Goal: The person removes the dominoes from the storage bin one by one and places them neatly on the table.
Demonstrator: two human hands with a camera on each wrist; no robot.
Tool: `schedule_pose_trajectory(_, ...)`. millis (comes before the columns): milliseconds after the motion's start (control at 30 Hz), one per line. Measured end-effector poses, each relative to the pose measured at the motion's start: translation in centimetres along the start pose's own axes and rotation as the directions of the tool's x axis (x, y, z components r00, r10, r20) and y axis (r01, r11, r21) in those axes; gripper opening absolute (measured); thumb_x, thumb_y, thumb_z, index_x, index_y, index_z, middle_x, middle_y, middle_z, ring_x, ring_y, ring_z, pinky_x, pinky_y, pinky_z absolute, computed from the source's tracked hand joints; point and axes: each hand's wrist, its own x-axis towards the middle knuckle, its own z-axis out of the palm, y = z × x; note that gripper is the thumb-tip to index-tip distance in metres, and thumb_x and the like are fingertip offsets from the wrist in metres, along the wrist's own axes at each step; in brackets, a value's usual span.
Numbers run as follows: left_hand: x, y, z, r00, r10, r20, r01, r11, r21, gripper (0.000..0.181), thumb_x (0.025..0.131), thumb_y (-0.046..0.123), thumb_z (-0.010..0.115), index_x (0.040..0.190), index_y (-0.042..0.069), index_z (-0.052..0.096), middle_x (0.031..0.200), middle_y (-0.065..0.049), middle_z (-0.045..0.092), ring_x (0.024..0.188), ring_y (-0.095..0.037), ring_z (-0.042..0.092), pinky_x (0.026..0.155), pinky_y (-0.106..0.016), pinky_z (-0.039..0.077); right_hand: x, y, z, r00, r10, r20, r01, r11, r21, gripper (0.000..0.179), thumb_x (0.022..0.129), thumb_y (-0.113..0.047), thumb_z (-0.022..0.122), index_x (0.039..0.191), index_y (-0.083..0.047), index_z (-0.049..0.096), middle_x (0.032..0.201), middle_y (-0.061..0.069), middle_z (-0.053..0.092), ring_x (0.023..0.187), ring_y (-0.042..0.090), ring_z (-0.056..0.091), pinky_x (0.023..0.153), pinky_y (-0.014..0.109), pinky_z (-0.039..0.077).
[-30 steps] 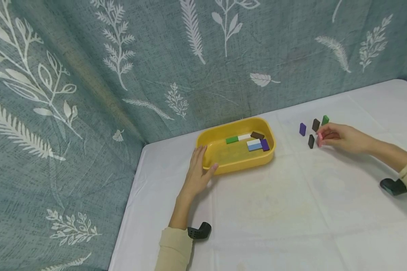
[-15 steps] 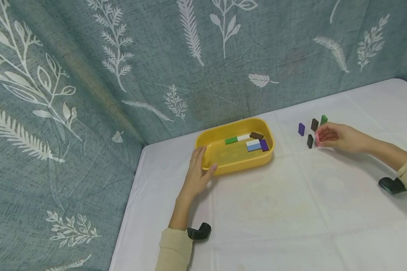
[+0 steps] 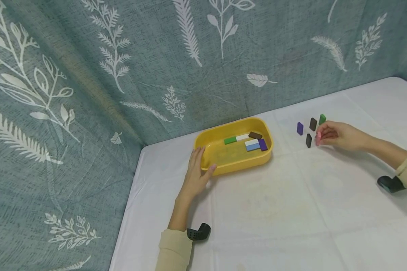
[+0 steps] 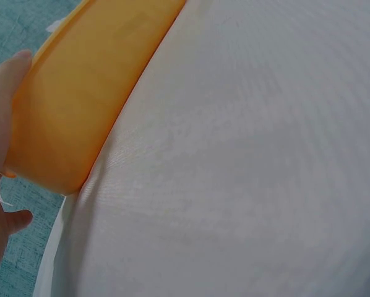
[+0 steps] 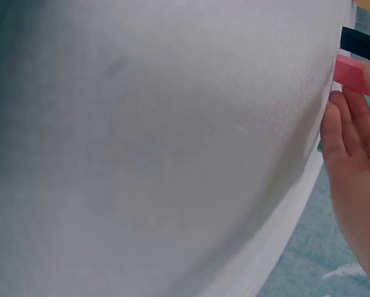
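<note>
Leafy blue cloth (image 3: 149, 49) hangs behind a white table (image 3: 274, 210). The left hand (image 3: 195, 178), fingers wide, touches the yellow tray (image 3: 218, 152) with flat blocks (image 3: 230, 140) inside. Then a black block (image 3: 308, 140) stands; just beside it, the right hand (image 3: 345, 136) pinches the pink block (image 3: 318, 138). Little differs from a second ago: the pink block is not let go.

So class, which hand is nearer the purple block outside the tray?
Right hand: slightly right of the purple block, pinching the pink block; left hand: far left, at the yellow tray.
</note>
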Motion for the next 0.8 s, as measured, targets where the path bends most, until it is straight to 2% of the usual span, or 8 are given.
schedule_pose_trajectory(233,-0.02,-0.03,0.01,1.0,0.008,-0.006,-0.008,1.0,-0.008,0.075,0.096,0.053,0.046,0.152,0.01,0.021,0.156,-0.014,0.015,0.144,-0.027,0.002,0.11,-0.056,0.012,0.12,-0.39,-0.1,0.999,0.035,-0.001,-0.035,0.995,-0.095,0.022,0.083,0.016,0.062,0.102,0.01,0.054,0.091,0.018,0.062,0.085,0.002,0.059,0.075,0.01,0.045)
schedule_pose_trajectory(600,-0.07,-0.01,0.09,1.0,0.003,-0.004,-0.003,1.0,-0.01,0.074,0.096,0.053,0.046,0.152,0.011,0.021,0.156,-0.013,0.015,0.144,-0.029,0.003,0.109,-0.057,0.013,0.45,-0.17,-0.43,0.998,0.057,0.024,-0.053,0.989,-0.14,0.021,0.085,0.013,0.062,0.104,0.009,0.053,0.095,0.014,0.063,0.087,0.0,0.058,0.076,0.01,0.044)
schedule_pose_trajectory(800,-0.09,0.12,0.02,1.0,-0.003,0.0,0.003,1.0,-0.008,0.074,0.096,0.052,0.046,0.152,0.011,0.02,0.156,-0.013,0.014,0.144,-0.029,0.003,0.11,-0.056,0.012,0.57,-0.01,-0.5,0.997,0.076,0.024,-0.073,0.99,-0.122,0.026,0.085,0.011,0.064,0.107,0.01,0.052,0.095,0.015,0.062,0.086,0.013,0.062,0.074,0.012,0.046)
